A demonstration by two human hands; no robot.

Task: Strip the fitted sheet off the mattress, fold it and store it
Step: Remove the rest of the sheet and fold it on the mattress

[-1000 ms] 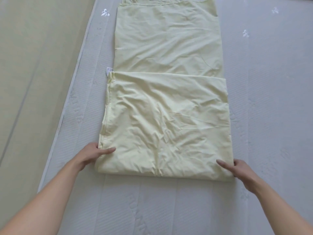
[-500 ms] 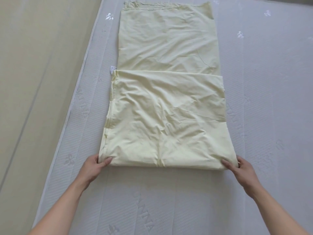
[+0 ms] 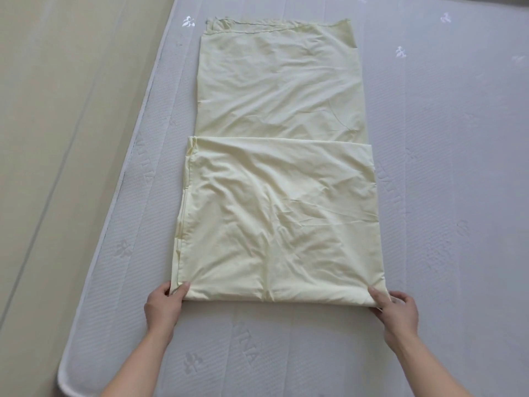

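Fingers of the left hand pinch the near-left corner of the fitted sheet: thumb lies on top of the fabric, the other digits curl at the edge and partly under it. Right hand does the same at the near-right corner, w/ its thumb on top and the rest wrapped round the folded edge from outside. Both forearms reach in from the bottom of the view, bare.

Sheet is pale yellow, off the mattress as a cover and lying on top of it as a long narrow strip, running away from the person. Near part is doubled over: an upper layer w/ its far edge straight across approx. mid-strip, sitting slightly wider than the single-looking layer beyond. Near edge btwn the two hands is a rounded fold. Fabric is creased throughout; far end shows a gathered hem. Left side of the top layer shows a stitched seam along its edge.

Mattress is bare, grey-white, quilted w/ embossed lettering and small flower motifs, white piping along its left edge and rounded near-left corner. Sheet lies nearer that left edge than the right. Beige floor to the left.
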